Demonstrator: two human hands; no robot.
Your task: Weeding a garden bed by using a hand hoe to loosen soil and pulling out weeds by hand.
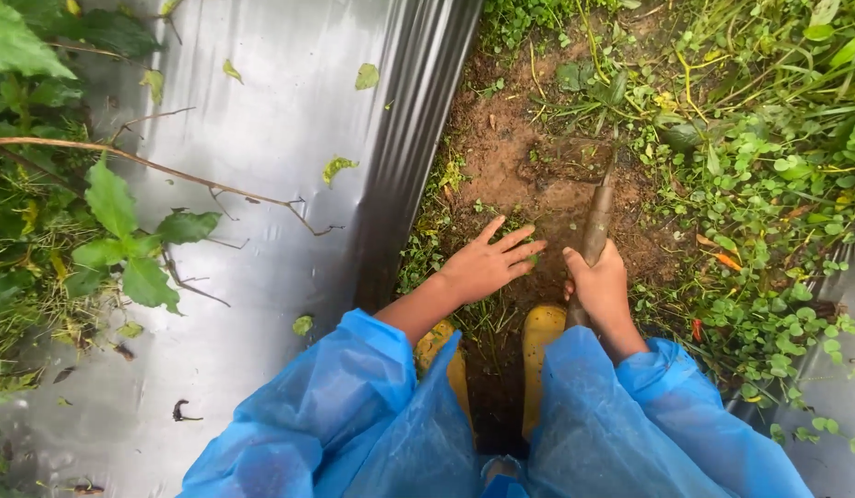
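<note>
My left hand (487, 263) is spread open, fingers apart, reaching down to small green weeds on the brown soil (510, 152). My right hand (601, 286) is closed around the muddy wooden handle of a digging tool (597, 221), whose far end goes into the dirt ahead. Both arms wear blue plastic raincoat sleeves (354, 406). Two yellow boot tips (541, 337) show below the hands.
A shiny grey plastic mulch sheet (261, 184) covers the ground on the left, with leaves and a thin dry branch (151, 166) across it. Dense weeds and clover (769, 184) grow on the right. Another strip of plastic sheet (838, 314) shows at the right edge.
</note>
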